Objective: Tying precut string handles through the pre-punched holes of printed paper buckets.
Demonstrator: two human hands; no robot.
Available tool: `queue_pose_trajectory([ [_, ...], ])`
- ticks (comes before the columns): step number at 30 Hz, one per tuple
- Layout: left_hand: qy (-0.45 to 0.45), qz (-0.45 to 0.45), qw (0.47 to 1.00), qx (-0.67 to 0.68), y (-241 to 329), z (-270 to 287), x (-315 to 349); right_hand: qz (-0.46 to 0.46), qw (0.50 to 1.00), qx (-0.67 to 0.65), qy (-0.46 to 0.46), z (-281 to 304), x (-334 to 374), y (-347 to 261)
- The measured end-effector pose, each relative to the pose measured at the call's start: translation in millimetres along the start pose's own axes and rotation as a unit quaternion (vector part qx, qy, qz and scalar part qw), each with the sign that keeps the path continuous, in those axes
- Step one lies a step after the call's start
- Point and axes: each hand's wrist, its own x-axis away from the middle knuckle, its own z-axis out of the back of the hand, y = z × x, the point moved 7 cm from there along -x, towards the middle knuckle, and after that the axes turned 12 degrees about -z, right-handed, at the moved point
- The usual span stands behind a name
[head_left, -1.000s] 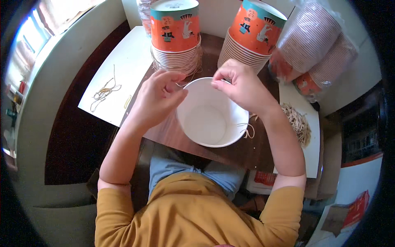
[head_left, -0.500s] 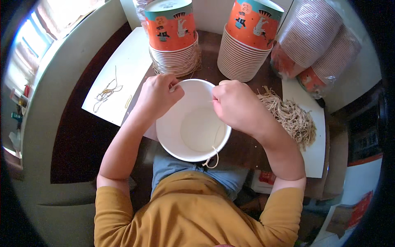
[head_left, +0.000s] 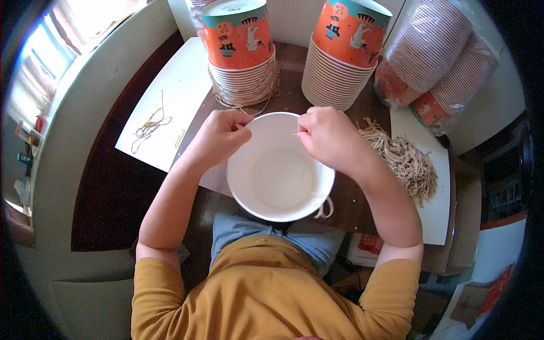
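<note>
A deep round paper bucket [head_left: 242,175], white inside, stands in front of me at the table's near edge with its mouth toward me. At its far left rim, my left hand [head_left: 222,135] is closed, thumb and fingers pinching about the edge. My right hand [head_left: 328,130] is closed at the far right rim. A short pale end of cord [head_left: 295,134] sticks out from its fingertips; the rest of that cord is hidden or too thin to follow. On the bucket's near right side, a pale cord loop [head_left: 324,210] hangs over the outside of the rim.
Two bucket stacks, orange and green on top, stand behind: a left stack [head_left: 238,39] with cords round its base, and a right stack [head_left: 343,62]. Plastic-wrapped buckets [head_left: 425,51] lean at far right. A cord heap [head_left: 399,161] lies right, loose cords [head_left: 150,130] on white board left.
The bucket has shifted right and turned, so its cord loop moved from the near rim round to the near right. Both hands stay at the far rim.
</note>
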Motion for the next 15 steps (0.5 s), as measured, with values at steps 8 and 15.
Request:
queue_pose_trajectory([
  [8,0.052,0.118,0.916,0.379,-13.5,-24.8,46.6,0.054,0.982,-0.182,0.011,19.2,7.4,-18.2],
  [15,0.070,0.055,0.948,0.305,-15.4,-15.8,53.1,-0.042,0.971,-0.206,-0.112,-13.3,4.5,-26.9],
])
